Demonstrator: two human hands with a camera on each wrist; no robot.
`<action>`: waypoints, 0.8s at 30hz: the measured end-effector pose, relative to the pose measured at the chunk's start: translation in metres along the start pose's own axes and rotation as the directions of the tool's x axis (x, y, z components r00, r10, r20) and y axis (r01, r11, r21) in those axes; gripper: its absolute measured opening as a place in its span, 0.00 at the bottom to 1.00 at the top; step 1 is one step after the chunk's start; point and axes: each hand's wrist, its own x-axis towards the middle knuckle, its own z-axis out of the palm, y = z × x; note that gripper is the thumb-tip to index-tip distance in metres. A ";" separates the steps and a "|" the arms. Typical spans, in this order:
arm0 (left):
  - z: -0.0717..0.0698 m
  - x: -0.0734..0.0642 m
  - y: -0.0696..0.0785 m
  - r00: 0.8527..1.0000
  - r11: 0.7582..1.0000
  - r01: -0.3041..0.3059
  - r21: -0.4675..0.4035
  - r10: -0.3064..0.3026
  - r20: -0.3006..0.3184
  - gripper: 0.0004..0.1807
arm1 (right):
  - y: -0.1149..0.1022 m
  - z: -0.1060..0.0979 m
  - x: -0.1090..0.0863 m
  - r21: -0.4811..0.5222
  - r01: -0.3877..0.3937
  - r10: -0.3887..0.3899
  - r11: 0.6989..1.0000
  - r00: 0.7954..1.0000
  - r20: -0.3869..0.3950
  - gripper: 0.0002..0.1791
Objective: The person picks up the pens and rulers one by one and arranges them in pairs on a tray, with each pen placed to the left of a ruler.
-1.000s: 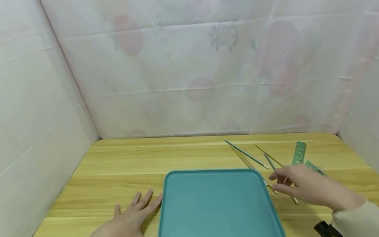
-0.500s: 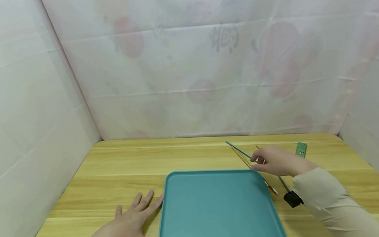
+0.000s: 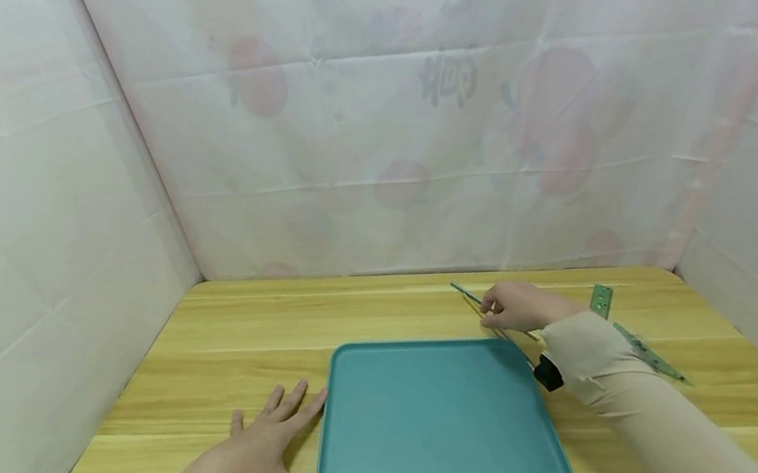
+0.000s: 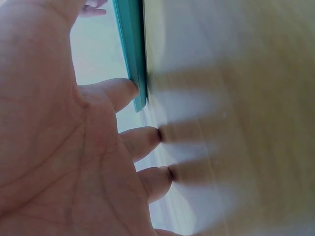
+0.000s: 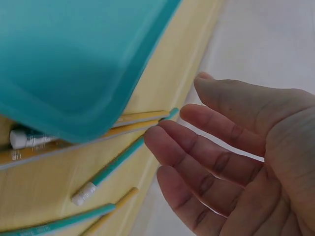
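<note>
My left hand (image 3: 258,456) lies spread at the left side of a teal tray (image 3: 434,421). Its thumb and index fingertip touch the rim, and the left wrist view shows a fingertip against the tray's edge (image 4: 132,44). Beyond the tray's far right corner, my right hand (image 3: 519,306) hovers over several pencils with its fingers loosely bent. In the right wrist view nothing sits between thumb and fingers; a teal pencil (image 5: 115,162) with a white eraser and a yellow pencil (image 5: 142,118) lie close by the fingertips. Pencil ends near the corner are partly hidden under the tray's rim.
A green ruler (image 3: 601,300) with cut-out holes and a green triangular piece (image 3: 648,354) lie to the right of my right forearm. White printed cloth (image 3: 348,149) hangs along the back and sides of the wooden table (image 3: 236,329).
My right hand has moved left and away from me, from the right of the pencils to above their far ends. The green triangular piece is uncovered. The left hand and tray stay put.
</note>
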 end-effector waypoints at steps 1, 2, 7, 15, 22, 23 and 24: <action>0.000 0.000 0.000 1.000 1.000 0.001 0.000 -0.001 -0.001 0.69 | 0.001 0.001 0.003 -0.003 -0.004 0.004 1.000 1.000 0.002 0.18; 0.000 0.000 0.000 1.000 1.000 0.001 0.000 -0.001 -0.001 0.69 | 0.001 0.002 0.005 -0.006 -0.010 0.010 1.000 1.000 0.006 0.17; 0.001 0.001 -0.001 1.000 1.000 -0.002 -0.002 0.002 0.002 0.68 | 0.007 0.006 0.014 -0.022 -0.015 0.015 1.000 1.000 0.009 0.15; 0.001 0.001 -0.002 1.000 1.000 -0.009 -0.006 0.009 0.004 0.68 | 0.012 0.011 0.023 -0.033 -0.037 0.038 0.999 0.999 0.007 0.14; 0.001 0.003 0.000 1.000 1.000 -0.005 -0.004 0.005 0.006 0.68 | 0.014 0.012 0.027 -0.048 -0.055 0.055 0.997 0.998 0.001 0.11; 0.001 0.003 0.000 1.000 1.000 -0.004 -0.006 0.004 0.007 0.68 | 0.014 0.012 0.027 -0.047 -0.056 0.056 0.997 0.998 -0.001 0.11; 0.001 0.003 0.000 1.000 1.000 -0.004 -0.007 0.004 0.008 0.68 | 0.014 0.012 0.027 -0.041 -0.059 0.059 0.997 0.998 -0.001 0.10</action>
